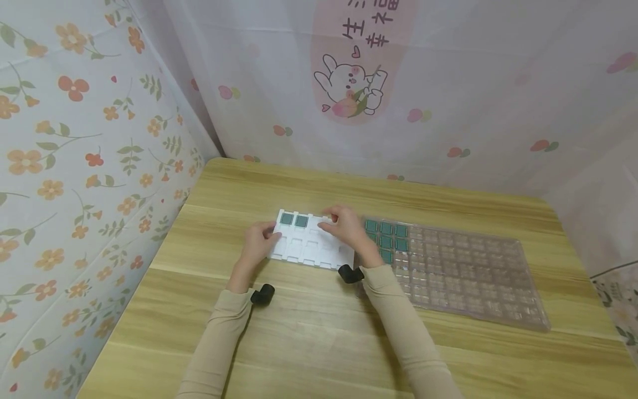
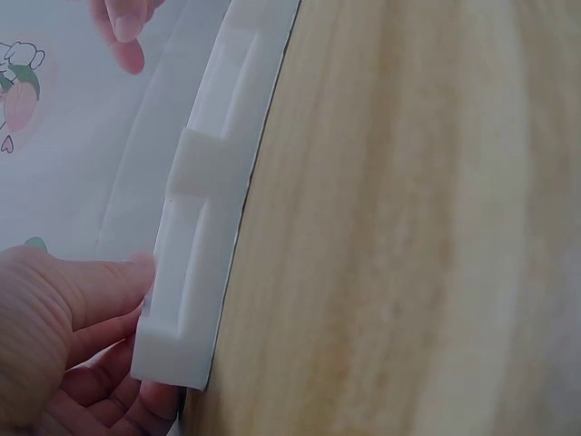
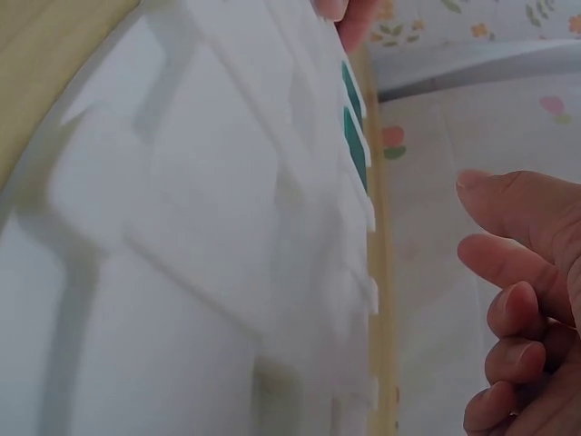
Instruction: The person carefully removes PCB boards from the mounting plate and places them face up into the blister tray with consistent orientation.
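A white compartmented tray [image 1: 304, 249] lies in the middle of the wooden table, with two green square chips [image 1: 301, 221] in its far left pockets. My left hand [image 1: 256, 242] grips its left edge; in the left wrist view the thumb [image 2: 113, 286] presses the rim while the other fingers curl below. Over the far right part of the tray is my right hand [image 1: 348, 227]. Its thumb and forefinger are parted with nothing between them, and the other fingers [image 3: 513, 359] are loosely bent in the right wrist view.
To the right lies a large clear tray [image 1: 468, 266] of small pockets, with several green chips [image 1: 386, 228] in its left columns, partly behind my right hand and wrist. Small black devices [image 1: 262, 294] sit on both wrists. Patterned curtains [image 1: 279, 83] hang behind and left of the table.
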Motion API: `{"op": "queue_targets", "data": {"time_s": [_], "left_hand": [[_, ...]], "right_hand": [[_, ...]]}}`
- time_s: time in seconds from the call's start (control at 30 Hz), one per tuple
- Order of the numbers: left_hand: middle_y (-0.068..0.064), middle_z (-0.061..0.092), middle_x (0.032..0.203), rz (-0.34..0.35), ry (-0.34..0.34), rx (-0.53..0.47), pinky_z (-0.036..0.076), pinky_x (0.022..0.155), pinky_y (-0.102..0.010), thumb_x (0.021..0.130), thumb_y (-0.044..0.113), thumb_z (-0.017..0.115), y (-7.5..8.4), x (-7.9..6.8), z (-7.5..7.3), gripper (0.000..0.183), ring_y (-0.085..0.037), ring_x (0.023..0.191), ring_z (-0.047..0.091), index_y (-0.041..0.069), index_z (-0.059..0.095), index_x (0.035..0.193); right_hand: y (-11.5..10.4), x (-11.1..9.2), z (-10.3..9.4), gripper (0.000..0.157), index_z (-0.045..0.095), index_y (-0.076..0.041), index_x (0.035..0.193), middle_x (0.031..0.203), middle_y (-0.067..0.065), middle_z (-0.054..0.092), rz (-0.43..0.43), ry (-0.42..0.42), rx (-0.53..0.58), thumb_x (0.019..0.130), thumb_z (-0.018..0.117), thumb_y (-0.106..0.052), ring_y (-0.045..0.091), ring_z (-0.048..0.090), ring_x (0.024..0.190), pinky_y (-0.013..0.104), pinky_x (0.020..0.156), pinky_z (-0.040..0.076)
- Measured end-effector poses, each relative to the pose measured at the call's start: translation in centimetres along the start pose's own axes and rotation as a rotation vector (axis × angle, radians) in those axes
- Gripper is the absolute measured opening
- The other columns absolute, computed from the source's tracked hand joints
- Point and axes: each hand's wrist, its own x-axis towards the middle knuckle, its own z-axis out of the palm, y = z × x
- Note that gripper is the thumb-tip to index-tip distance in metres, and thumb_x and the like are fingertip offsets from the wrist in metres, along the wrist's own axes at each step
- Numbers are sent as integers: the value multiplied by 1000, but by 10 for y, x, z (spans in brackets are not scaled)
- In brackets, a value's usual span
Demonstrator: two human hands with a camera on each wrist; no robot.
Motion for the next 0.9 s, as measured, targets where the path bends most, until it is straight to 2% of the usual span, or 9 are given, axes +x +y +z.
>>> {"op": "queue_targets", "data": {"time_s": [0.43,0.9], "left_hand": [[-25,61,98,6,9,3,42,68,-32,83,1,66,-1,1,1,33,-28,79,53,-12,61,113],[-23,61,89,15,12,-25,41,64,-29,83,-1,66,1,0,0,31,-27,75,53,-14,61,111]], "right_hand": [[-9,14,16,32,68,5,104,65,4,44,-36,-27,37,78,75,-13,19,41,68,28,63,33],[-14,24,30,34,68,4,107,66,4,48,13,-99,-23,78,76,-13,18,42,69,27,63,35]]}}
